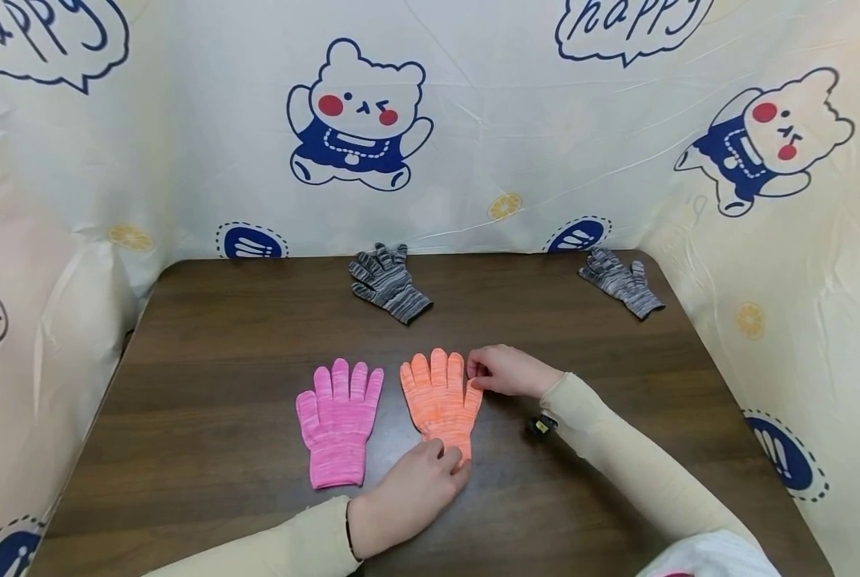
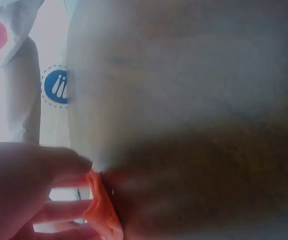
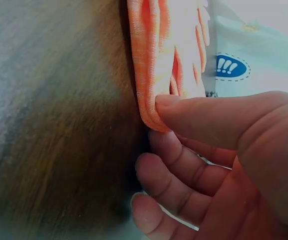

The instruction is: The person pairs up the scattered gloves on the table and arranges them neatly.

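An orange knitted glove (image 1: pixel 437 397) lies on the brown table, its fingers pointing to the far side. My left hand (image 1: pixel 409 498) pinches the cuff at the near end; in the left wrist view the orange cuff (image 2: pixel 102 207) shows between thumb and fingers. With thumb and forefinger, my right hand (image 1: pixel 512 371) pinches the tip of the glove's thumb, seen close up in the right wrist view as a fold of orange knit (image 3: pixel 151 75). Left of it a pink glove (image 1: pixel 339 425) lies flat, fingers also pointing away.
Toward the back edge of the table (image 1: pixel 206 377) lie two grey-and-black striped gloves, one near the middle (image 1: pixel 389 284) and one at the right corner (image 1: pixel 620 282). A pale printed cloth (image 1: pixel 473 120) hangs behind and along both sides.
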`<state>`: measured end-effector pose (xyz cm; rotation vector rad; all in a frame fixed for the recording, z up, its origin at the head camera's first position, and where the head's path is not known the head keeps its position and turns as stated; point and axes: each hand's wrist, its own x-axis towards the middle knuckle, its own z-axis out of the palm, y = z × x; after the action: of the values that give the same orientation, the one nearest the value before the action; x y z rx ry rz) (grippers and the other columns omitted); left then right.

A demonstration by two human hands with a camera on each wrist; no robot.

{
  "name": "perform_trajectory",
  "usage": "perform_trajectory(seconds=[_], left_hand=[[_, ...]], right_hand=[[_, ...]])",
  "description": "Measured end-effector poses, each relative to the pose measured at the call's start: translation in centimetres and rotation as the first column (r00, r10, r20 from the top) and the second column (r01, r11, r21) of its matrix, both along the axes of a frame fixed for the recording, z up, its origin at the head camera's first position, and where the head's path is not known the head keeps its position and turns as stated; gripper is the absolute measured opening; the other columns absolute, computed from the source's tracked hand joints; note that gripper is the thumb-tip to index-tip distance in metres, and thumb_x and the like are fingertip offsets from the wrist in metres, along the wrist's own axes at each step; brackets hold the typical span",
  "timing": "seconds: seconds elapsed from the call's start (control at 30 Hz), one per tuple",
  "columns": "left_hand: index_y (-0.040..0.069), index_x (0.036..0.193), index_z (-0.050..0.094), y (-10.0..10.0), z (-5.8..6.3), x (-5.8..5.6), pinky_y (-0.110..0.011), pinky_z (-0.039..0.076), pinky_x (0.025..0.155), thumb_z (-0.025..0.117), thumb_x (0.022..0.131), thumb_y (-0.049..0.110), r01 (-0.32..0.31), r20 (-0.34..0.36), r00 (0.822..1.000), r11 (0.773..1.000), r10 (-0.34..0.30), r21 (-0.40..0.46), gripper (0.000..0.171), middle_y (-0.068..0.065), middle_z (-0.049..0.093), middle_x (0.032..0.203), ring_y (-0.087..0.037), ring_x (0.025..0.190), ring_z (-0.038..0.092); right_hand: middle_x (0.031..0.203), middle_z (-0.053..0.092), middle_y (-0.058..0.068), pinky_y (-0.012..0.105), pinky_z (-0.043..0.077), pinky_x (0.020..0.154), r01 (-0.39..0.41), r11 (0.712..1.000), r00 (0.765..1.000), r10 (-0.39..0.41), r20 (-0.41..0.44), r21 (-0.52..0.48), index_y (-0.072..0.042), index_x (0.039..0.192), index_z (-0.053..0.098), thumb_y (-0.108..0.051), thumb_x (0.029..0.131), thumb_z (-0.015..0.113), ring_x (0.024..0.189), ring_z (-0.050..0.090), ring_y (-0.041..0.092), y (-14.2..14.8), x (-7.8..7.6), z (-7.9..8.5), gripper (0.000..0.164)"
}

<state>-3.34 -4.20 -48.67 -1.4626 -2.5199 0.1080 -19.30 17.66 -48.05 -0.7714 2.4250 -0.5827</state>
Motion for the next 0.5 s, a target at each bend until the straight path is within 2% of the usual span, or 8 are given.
perform_trajectory(seconds=[0.13, 0.23, 0.33, 0.4, 0.5], left_hand=[[0.026, 0.122, 0.075, -0.2, -0.2, -0.5, -0.026, 0.052, 0.076, 0.068, 0.099, 0.018, 0.016, 0.028, 0.999, 1.000, -0.016, -0.021, 0.025, 0.005, 0.064, 0.098, -0.014, 0.080, 0.056], [0.025, 0.120, 0.075, -0.3, -0.2, -0.8, -0.027, 0.053, 0.079, 0.068, 0.099, 0.016, 0.010, 0.080, 0.997, 1.000, -0.010, 0.001, 0.024, 0.005, 0.065, 0.099, -0.014, 0.083, 0.058], [0.024, 0.117, 0.074, -0.3, -0.2, -0.9, -0.029, 0.054, 0.082, 0.067, 0.099, 0.015, -0.007, 0.129, 0.992, 1.000, 0.004, 0.025, 0.022, 0.004, 0.065, 0.099, -0.014, 0.085, 0.060], [0.024, 0.114, 0.074, -0.3, -0.2, -0.9, -0.030, 0.053, 0.084, 0.068, 0.099, 0.015, -0.016, 0.136, 0.991, 0.999, 0.011, 0.038, 0.019, 0.005, 0.066, 0.098, -0.013, 0.084, 0.060], [0.025, 0.109, 0.075, -0.2, -0.2, -0.9, -0.030, 0.051, 0.086, 0.068, 0.098, 0.016, -0.012, 0.109, 0.994, 0.999, 0.008, 0.035, 0.016, 0.006, 0.066, 0.095, -0.013, 0.083, 0.060]], right_hand=[[0.082, 0.060, -0.003, 0.028, 0.047, 0.066, 0.030, 0.999, 0.998, -0.031, -0.058, -0.015, -0.014, 0.101, 0.066, -0.019, 0.099, 0.071, 0.070, 0.053, 0.012, -0.2, -0.1, 0.1, 0.007], [0.084, 0.061, -0.001, 0.029, 0.048, 0.064, 0.093, 0.993, 0.990, -0.100, -0.098, -0.072, -0.010, 0.115, 0.064, -0.020, 0.101, 0.069, 0.068, 0.054, 0.013, -0.6, -0.2, 0.2, 0.019], [0.086, 0.062, 0.001, 0.030, 0.050, 0.064, 0.158, 0.980, 0.981, -0.170, -0.097, -0.121, -0.008, 0.125, 0.061, -0.022, 0.102, 0.068, 0.069, 0.055, 0.015, -1.1, -0.4, 0.0, 0.028], [0.087, 0.062, 0.001, 0.030, 0.050, 0.065, 0.162, 0.978, 0.980, -0.176, -0.096, -0.132, -0.009, 0.124, 0.063, -0.022, 0.102, 0.068, 0.071, 0.056, 0.015, -1.4, -0.5, -0.3, 0.026], [0.087, 0.063, -0.001, 0.028, 0.050, 0.067, 0.155, 0.981, 0.981, -0.167, -0.102, -0.118, -0.013, 0.113, 0.066, -0.022, 0.102, 0.068, 0.073, 0.056, 0.014, -1.6, -0.8, -0.9, 0.014]])
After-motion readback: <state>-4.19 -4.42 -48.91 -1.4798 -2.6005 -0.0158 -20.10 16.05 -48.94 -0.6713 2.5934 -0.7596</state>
